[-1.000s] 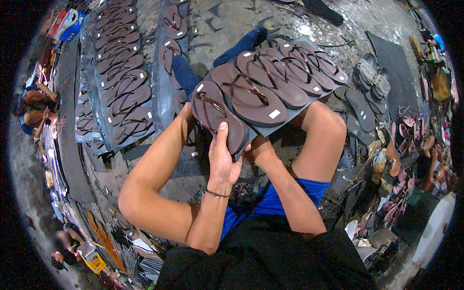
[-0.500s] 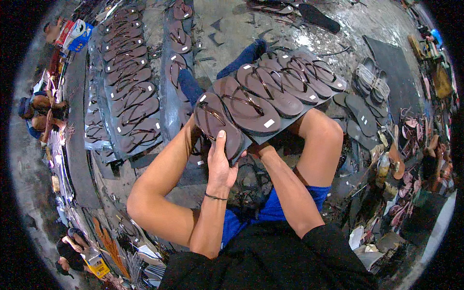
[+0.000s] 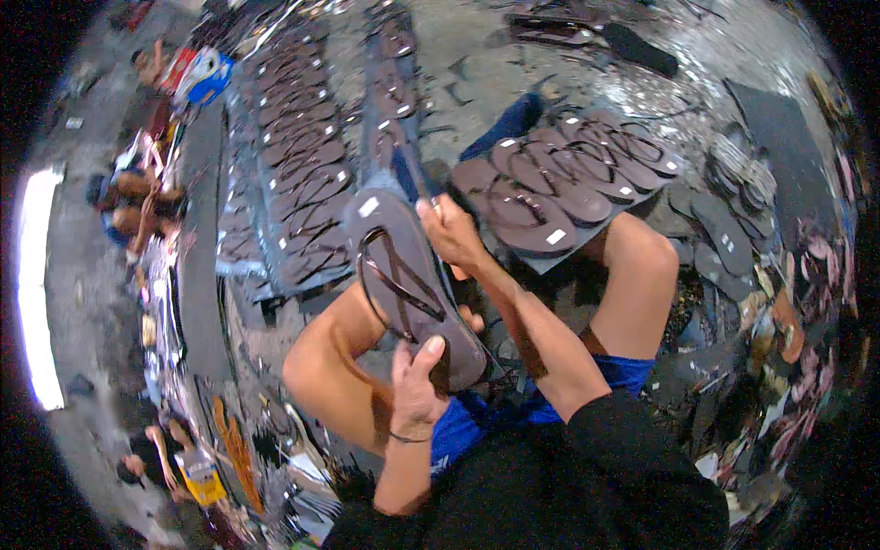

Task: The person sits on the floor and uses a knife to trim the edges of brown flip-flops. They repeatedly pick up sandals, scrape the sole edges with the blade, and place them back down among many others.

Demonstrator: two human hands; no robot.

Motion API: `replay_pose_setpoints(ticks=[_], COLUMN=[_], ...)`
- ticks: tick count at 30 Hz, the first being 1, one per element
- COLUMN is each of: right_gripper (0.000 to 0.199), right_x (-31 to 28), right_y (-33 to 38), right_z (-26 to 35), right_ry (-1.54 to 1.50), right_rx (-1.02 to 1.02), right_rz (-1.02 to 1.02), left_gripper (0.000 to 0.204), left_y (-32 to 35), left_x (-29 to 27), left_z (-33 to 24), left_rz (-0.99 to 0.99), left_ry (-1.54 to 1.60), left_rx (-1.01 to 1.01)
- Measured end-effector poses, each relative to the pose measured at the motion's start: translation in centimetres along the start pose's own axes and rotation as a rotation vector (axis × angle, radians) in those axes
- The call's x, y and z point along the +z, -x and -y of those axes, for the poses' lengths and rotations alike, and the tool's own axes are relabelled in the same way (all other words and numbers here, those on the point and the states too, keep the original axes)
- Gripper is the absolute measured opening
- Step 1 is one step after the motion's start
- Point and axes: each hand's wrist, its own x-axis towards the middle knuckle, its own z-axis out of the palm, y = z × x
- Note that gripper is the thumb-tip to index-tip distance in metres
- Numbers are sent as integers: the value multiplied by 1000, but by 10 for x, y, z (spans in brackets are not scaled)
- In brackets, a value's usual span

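The biggest thing is the rough grey floor point(image 3: 477, 55). Long bluish-grey sheets point(image 3: 261, 225) lie on it near 10 and 11 o'clock. Brown flip-flop sandals with shiny brown straps point(image 3: 302, 115) sit on them in tight rows, likely so lots fit and stay neat.

Near 2 o'clock, a flat, dark grey sheet point(image 3: 544, 265) is by the person's bent right leg point(image 3: 642, 266). More brown sandals with shiny straps point(image 3: 541, 188) lie on it side by side, probably to be close for reaching. Toward 3 o'clock are loose, flat, dark grey soles point(image 3: 720, 220).

In the middle, above the bent left leg point(image 3: 344, 344), is one flat brown flip-flop sandal with a shiny brown strap point(image 3: 435, 284). It tilts toward 11 o'clock, strap side up. The left hand point(image 3: 417, 390) grips its near end, thumb on top and fingers underneath, a pinch that looks good for stopping wobbles. The right hand point(image 3: 451, 236) is curled beside its right edge. It's too blurry to tell if it's holding something.

A thin black band point(image 3: 410, 438) circles the left wrist. Smallest is a white sticker point(image 3: 369, 207) at the sandal's far end, facing up, so it's easy to see.
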Motion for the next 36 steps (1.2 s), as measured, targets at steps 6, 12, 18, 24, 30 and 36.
replay_pose_setpoints(ticks=[6,12,18,24,30,36], right_gripper=[51,41,54,36,35,36], right_x=[-20,-24,-37,-106,-131,-119], right_y=[35,117,193,245,304,301], right_z=[114,108,88,88,89,78], right_ry=[-709,-647,-337,266,440,450], right_rx=[-544,-546,-375,-232,-128,-203], right_rz=[-228,6,174,57,434,431], left_gripper=[42,40,27,33,32,35], left_y=[22,32,38,62,80,97], left_x=[-32,-3,-11,-49,-61,-66], left_z=[17,27,0,0,13,29], left_rz=[-9,-219,-76,-268,-285,-331], left_ry=[-279,-221,-255,-142,-20,-95], left_rx=[-4,-28,138,112,183,109])
